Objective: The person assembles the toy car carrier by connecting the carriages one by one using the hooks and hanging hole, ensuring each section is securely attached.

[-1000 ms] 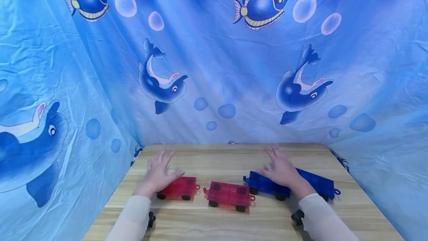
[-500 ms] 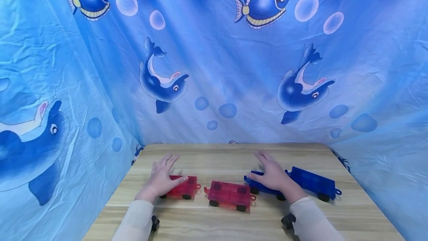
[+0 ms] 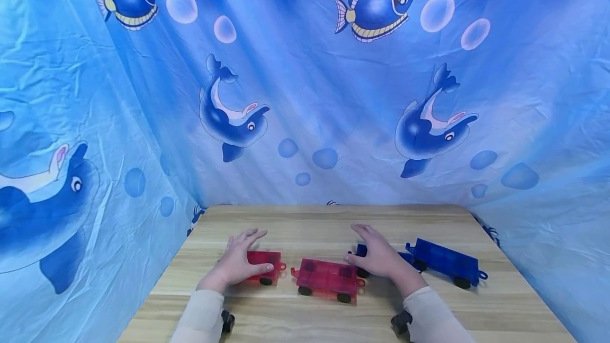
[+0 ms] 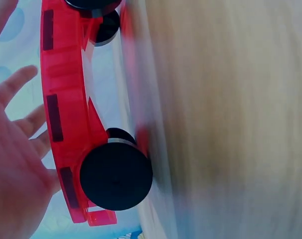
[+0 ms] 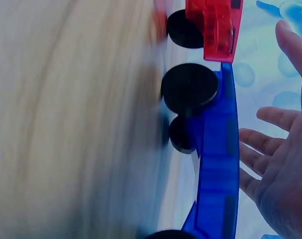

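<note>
1. Left hand [image 3: 240, 263]: released, fingers spread, above left red wagon [image 3: 264, 258]; contact cannot be told.
2. Right hand [image 3: 378, 255]: likewise ungripping, above inner blue wagon [image 5: 218, 164]; contact cannot be told.
3. Middle red wagon [image 3: 328, 278]: 3 o'clock from left red wagon, apart; inner blue wagon at its 2 o'clock.
4. Outer blue wagon [image 3: 445, 262]: 3 o'clock from inner blue wagon.

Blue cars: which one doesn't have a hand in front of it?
The rightmost blue car. In the head view its whole top shows, while the right hand partly hides the other blue car.
</note>
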The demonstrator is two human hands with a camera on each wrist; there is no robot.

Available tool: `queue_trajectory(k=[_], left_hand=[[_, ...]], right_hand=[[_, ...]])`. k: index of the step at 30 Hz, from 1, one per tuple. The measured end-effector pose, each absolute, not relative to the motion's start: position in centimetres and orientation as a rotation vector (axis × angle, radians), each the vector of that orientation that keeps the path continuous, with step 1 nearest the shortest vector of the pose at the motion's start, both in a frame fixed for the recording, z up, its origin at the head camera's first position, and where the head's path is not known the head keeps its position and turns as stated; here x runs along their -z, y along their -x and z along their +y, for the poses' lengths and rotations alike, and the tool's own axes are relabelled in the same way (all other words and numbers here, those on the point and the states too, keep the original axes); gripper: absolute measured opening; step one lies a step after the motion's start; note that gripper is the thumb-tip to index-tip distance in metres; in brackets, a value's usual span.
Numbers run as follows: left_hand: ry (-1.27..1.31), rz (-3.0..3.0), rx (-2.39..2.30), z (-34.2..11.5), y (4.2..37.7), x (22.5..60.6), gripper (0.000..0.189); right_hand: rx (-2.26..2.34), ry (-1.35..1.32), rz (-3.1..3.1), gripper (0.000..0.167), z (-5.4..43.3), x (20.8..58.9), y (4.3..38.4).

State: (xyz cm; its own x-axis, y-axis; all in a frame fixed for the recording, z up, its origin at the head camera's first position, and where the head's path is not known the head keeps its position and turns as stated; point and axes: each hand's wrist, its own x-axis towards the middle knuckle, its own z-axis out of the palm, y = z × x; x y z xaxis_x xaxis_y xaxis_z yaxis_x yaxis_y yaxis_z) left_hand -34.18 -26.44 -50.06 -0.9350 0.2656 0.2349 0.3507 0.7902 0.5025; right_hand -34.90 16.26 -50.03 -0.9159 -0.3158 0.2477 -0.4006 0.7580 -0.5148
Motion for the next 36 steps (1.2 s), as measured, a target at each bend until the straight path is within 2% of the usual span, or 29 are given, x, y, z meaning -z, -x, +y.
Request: queue_trajectory(k=[19, 36], left_hand=[[0.570, -2.934, 0.861, -25.5, 33.0, 50.4, 0.100], [0.563, -2.947, 0.806, -25.4, 32.8, 50.8, 0.081]], right_hand=[[-0.924, -0.705, -2.884, 0.091, 13.3, 50.3, 33.6], [-0.905, -0.850, -2.973, 0.090, 11.5, 50.0, 32.4]])
